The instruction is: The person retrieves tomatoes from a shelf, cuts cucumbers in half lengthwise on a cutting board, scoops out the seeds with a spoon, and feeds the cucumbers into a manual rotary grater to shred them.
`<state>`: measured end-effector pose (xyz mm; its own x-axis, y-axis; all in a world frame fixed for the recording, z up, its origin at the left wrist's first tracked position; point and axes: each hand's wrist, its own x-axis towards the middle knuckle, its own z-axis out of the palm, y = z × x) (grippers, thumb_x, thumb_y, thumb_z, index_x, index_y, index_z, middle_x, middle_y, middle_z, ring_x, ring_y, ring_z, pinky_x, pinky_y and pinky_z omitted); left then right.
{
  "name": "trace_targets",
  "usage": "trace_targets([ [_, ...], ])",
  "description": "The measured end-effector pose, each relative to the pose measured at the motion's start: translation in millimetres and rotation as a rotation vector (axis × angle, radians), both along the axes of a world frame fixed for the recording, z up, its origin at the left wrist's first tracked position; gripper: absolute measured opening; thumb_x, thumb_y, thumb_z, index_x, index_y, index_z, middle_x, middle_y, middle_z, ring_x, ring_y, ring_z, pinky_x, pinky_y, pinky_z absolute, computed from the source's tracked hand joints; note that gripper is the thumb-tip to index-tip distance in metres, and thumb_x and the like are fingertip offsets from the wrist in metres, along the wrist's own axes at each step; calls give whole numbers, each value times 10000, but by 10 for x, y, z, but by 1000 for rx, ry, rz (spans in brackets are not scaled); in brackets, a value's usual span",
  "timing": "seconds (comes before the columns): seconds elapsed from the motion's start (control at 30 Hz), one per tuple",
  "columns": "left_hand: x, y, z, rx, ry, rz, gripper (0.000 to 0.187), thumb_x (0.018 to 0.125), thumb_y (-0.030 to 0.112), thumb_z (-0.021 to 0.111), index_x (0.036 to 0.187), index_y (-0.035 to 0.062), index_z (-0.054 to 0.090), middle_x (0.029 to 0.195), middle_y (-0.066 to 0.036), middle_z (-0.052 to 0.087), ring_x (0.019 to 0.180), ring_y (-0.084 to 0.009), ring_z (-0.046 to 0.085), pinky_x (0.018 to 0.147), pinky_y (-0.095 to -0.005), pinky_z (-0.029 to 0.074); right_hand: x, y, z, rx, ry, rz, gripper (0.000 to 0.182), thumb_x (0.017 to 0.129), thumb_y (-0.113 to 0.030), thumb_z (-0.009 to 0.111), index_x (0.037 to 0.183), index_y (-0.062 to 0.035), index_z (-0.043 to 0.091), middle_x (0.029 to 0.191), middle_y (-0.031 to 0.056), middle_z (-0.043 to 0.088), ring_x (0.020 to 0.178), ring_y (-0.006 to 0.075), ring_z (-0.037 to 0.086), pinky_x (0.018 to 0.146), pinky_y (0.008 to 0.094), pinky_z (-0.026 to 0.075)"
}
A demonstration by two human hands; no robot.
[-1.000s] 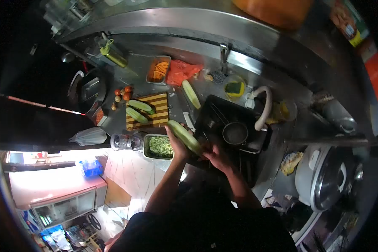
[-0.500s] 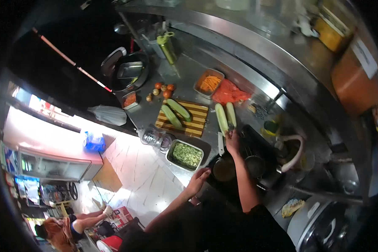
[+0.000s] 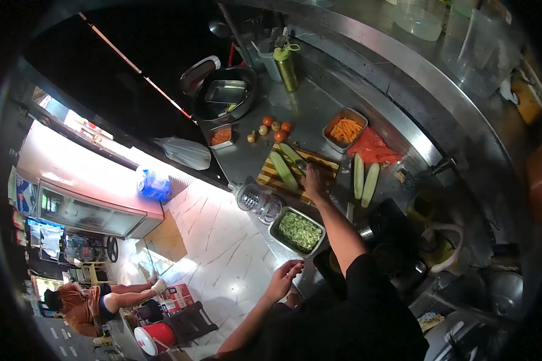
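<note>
My right hand (image 3: 311, 182) reaches over the striped cutting board (image 3: 324, 170), fingers closed at the near end of a pale green cucumber half (image 3: 290, 152). A small grey spot shows at the fingertips, too blurred to name. Beside it on the board lies another cucumber half (image 3: 282, 170). Two more long halves, a left one (image 3: 359, 176) and a right one (image 3: 370, 185), lie on the steel counter right of the board. My left hand (image 3: 283, 281) hangs before the counter edge, fingers loosely bent and apart, holding nothing visible. Nearest to it is a metal tray of shredded green vegetable (image 3: 298, 231).
Carrot sticks (image 3: 346, 130) fill a tray beside a red plastic bag (image 3: 373, 146). Tomatoes and onions (image 3: 277, 126) lie behind the board. A metal grater (image 3: 251, 197) stands at the counter edge. A dark stove area lies right. Across the room sits another person (image 3: 81, 307).
My right hand has moved left from the two halves on the counter to a half on the board. My left hand has shifted slightly lower. The whole view has swung.
</note>
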<state>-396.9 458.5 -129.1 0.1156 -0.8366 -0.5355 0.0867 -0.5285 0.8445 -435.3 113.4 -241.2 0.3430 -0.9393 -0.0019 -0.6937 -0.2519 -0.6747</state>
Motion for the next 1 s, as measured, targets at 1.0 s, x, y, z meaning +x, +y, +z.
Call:
trace_targets([
  [1.0,-1595,-684,470,-553,584,-233,513,992,524,464,1195,54,486,1049,-64,539,957,-216,541,843,-342,446,-3150,3238,2065,557,-848,-629,383,1049,-426,468,928,-85,592,747,-33,481,669,68,435,616,245,358],
])
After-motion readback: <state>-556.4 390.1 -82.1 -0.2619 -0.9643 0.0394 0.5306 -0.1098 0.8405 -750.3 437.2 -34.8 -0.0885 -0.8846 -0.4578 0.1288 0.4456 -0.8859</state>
